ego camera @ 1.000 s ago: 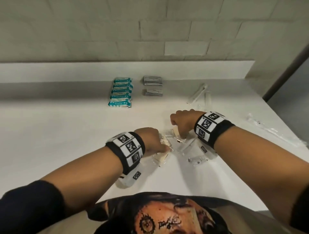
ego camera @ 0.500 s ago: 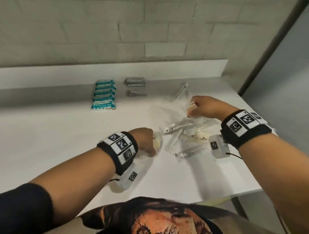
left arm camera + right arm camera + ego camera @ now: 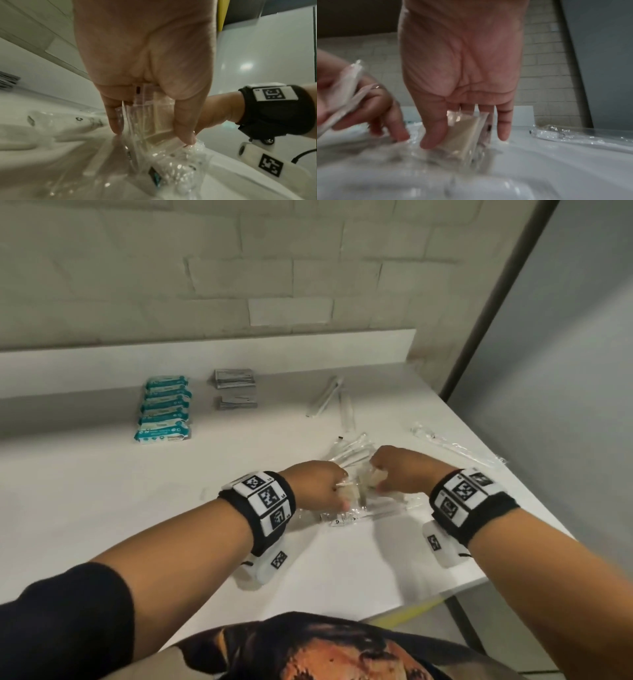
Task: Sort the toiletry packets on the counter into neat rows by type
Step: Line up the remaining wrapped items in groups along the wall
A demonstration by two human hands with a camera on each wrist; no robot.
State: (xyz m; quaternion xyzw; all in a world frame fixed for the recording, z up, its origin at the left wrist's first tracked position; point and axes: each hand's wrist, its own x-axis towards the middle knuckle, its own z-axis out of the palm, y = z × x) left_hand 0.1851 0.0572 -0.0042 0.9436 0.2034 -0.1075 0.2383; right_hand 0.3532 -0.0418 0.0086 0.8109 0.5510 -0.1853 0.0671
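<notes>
Both hands work in a loose pile of clear packets at the middle of the white counter. My left hand pinches a clear packet with a cream-coloured content between thumb and fingers. My right hand grips another cream packet in clear wrap, thumb on one face and fingers behind it, its lower edge near the counter. A row of teal packets and two stacks of grey sachets lie at the back.
Long clear-wrapped sticks lie behind the pile, and another long clear packet sits near the counter's right edge. A brick wall with a raised ledge runs along the back. The counter's front edge is close to my body.
My right hand, which was reaching out to the back right, has come back to the pile beside the left hand and grips a cream packet. The left hand keeps its packet.
</notes>
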